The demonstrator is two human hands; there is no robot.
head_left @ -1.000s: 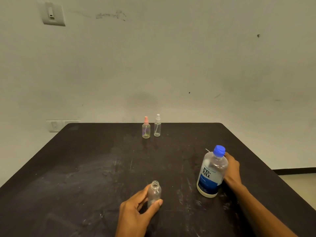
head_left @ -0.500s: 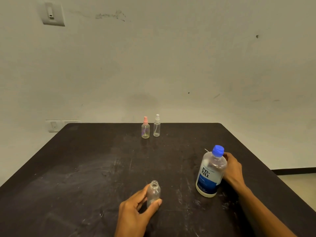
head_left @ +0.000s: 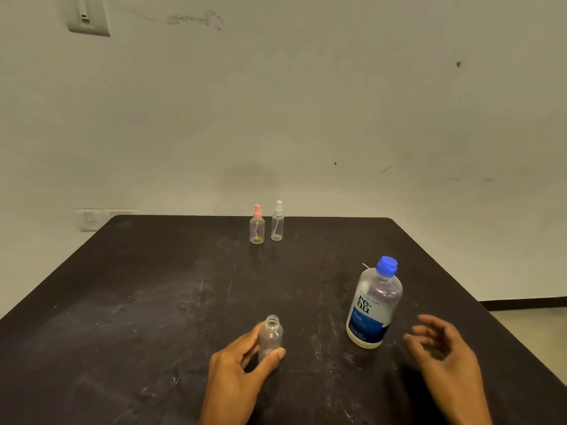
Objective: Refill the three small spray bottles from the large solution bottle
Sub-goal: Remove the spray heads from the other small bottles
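Three small spray bottles on the black table, plus one large solution bottle. Your left hand grasps the uncapped spray bottle at near centre: thumb curled across its near-right side, fingers round the far-left side. It's clear plastic w/ a threaded neck, no sprayer on it, mouth open and pointing up; long axis vertical, base looks to be on the table. Can't tell how much liquid is inside.

Your right hand is released, fingers loosely spread and slightly curled, holding nothing. It sits near right, just beside the solution bottle but apart from it; it looks blurred.

Solution bottle stands right of centre, between your hands but nearer the right one. Clear body, blue flip cap on top, white/blue label w/ "re-nu" facing you and left. Long axis approx. vertical, top leaning a bit right in this wide view; cap points up. Cap looks closed.

At the far edge, centre, two more spray bottles stand upright just beside each other, not clearly touching: pink-topped spray bottle on the left, rounder body; white-topped spray bottle on the right, slimmer. Both clear, dip tubes visible inside, nozzles pointing up.

Wall behind, w/ a switch plate top left and a socket plate low left by the table corner.
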